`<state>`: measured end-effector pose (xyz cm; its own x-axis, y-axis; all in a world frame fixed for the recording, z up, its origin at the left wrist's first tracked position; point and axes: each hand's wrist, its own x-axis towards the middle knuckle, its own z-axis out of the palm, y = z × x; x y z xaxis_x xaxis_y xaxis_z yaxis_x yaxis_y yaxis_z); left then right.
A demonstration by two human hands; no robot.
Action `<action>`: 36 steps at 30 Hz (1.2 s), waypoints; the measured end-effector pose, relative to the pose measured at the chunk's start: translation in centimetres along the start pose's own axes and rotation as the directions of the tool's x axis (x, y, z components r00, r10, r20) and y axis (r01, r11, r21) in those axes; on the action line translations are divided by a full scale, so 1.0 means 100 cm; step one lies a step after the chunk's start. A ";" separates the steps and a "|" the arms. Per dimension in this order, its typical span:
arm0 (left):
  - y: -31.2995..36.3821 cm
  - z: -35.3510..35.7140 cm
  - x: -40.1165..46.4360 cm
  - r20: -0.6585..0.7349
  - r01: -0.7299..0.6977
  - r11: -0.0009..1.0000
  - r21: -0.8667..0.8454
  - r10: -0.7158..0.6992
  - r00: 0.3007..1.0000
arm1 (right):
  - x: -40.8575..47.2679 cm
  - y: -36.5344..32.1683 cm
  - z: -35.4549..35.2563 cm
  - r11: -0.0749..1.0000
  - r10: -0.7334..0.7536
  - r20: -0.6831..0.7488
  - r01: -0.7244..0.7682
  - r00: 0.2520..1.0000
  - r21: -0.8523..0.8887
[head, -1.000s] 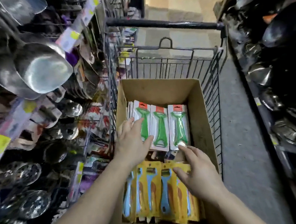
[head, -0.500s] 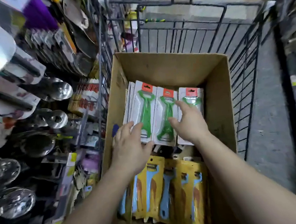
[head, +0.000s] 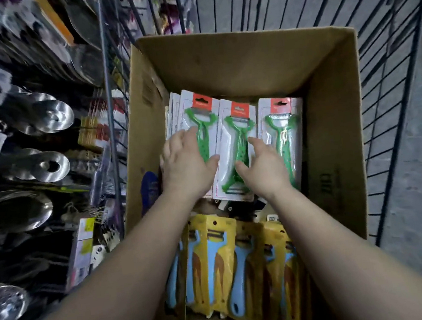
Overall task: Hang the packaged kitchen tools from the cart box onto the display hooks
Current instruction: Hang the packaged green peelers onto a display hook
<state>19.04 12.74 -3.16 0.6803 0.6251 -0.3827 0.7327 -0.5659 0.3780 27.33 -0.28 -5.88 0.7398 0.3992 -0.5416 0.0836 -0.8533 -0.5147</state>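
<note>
Both hands down inside cardboard box (head: 331, 126) in wire cart (head: 390, 68). Left hand (head: 186, 162) spread flat on leftmost stack of green peeler packs (head: 239, 141), fingers relaxed, gripping nothing. Right hand (head: 265, 169) likewise uncurled over middle and right packs, probably to gather a batch. Yellow-carded blue peelers (head: 230, 256) stacked nearer. Nothing hung yet. Red header labels and box-side print illegible. Steel ladles (head: 44, 117) on left display.
</note>
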 end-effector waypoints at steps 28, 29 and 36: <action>-0.014 -0.031 -0.090 0.003 0.336 0.851 -0.404 -0.366 0.931 | -0.069 -0.025 0.003 0.870 0.158 -0.010 -0.134 0.987 0.474; -0.015 -0.034 -0.096 0.015 0.338 0.840 -0.425 -0.366 0.930 | -0.076 -0.025 -0.001 0.876 0.144 -0.017 -0.119 0.989 0.467; -0.021 -0.058 -0.134 0.039 0.315 0.799 -0.512 -0.345 0.938 | -0.127 -0.031 -0.016 0.886 0.011 -0.123 0.048 0.992 0.462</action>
<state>8.29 8.64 6.09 0.3862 0.7604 -0.5222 0.7898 0.0199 0.6131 18.80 -3.26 3.66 0.8172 0.3458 -0.4612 -0.1990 -0.5817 -0.7887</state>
